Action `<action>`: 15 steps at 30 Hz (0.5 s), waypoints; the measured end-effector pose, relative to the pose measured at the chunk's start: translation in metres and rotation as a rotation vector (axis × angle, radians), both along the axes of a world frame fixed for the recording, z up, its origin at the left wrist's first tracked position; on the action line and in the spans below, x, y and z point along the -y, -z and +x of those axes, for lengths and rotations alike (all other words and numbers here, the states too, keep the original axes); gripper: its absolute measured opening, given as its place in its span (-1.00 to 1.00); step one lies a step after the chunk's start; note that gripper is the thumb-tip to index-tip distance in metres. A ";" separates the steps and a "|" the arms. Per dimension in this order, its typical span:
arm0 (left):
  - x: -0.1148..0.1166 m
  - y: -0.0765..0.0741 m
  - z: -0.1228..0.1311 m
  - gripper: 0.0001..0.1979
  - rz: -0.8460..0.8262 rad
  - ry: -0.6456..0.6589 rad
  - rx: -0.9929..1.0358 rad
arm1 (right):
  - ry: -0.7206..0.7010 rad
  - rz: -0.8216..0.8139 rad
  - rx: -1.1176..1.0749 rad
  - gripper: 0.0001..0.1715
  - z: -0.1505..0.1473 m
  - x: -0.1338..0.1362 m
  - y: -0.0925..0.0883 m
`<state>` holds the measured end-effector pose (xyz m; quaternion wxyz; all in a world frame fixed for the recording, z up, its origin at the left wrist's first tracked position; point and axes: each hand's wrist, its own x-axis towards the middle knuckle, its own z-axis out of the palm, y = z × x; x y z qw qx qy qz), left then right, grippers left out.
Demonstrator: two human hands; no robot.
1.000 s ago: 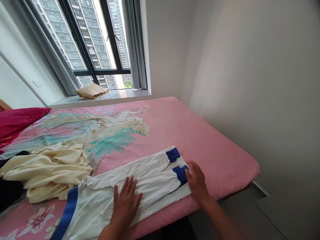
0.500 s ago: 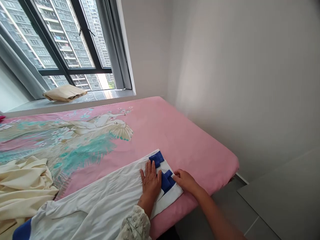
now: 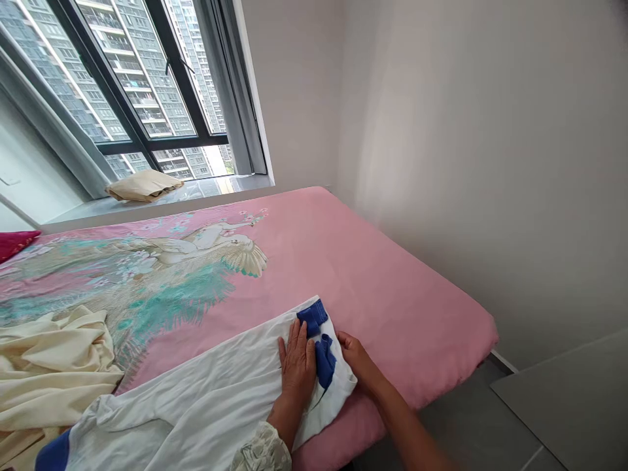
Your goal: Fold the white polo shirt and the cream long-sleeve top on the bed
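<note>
A long white garment with blue trim (image 3: 210, 386) lies folded near the front edge of the bed. Two blue pieces show at its right end, one bunched patch (image 3: 324, 361) between my hands. My left hand (image 3: 298, 363) rests flat on the white cloth, fingers stretched out beside the blue parts. At the garment's right edge, my right hand (image 3: 358, 358) has its fingers closed on the white cloth, and that edge is slightly lifted and curved. The fingertips of my right hand are partly hidden.
A pink sheet with a bird pattern (image 3: 402, 301) covers the bed. Crumpled cream cloth (image 3: 53, 366) lies at the left, with a red cushion (image 3: 14, 243) farther back. A folded beige item (image 3: 144, 186) sits on the windowsill. Grey walls stand behind and right.
The garment's right edge has been drawn up and curves more, and the lower blue patch has bunched. My left hand stays flat on the cloth. The view has shifted slightly left.
</note>
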<state>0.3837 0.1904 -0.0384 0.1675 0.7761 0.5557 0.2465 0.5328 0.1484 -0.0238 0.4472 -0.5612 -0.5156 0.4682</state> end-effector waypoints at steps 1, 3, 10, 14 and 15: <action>0.000 0.001 0.000 -0.51 -0.001 -0.003 0.002 | 0.033 0.062 0.242 -0.58 0.001 -0.004 0.005; 0.000 0.001 0.000 -0.51 -0.003 -0.008 0.007 | 0.089 0.140 0.644 -0.55 0.006 -0.012 0.016; 0.004 -0.002 0.000 -0.49 0.015 -0.035 0.055 | 0.072 0.128 1.208 -0.30 0.002 -0.049 0.055; -0.001 -0.002 0.001 -0.45 -0.041 -0.079 0.171 | 0.088 0.256 0.841 -0.40 -0.018 -0.056 0.046; -0.002 -0.002 0.002 -0.45 -0.081 -0.094 0.217 | 0.067 0.267 0.659 -0.43 -0.023 -0.056 0.041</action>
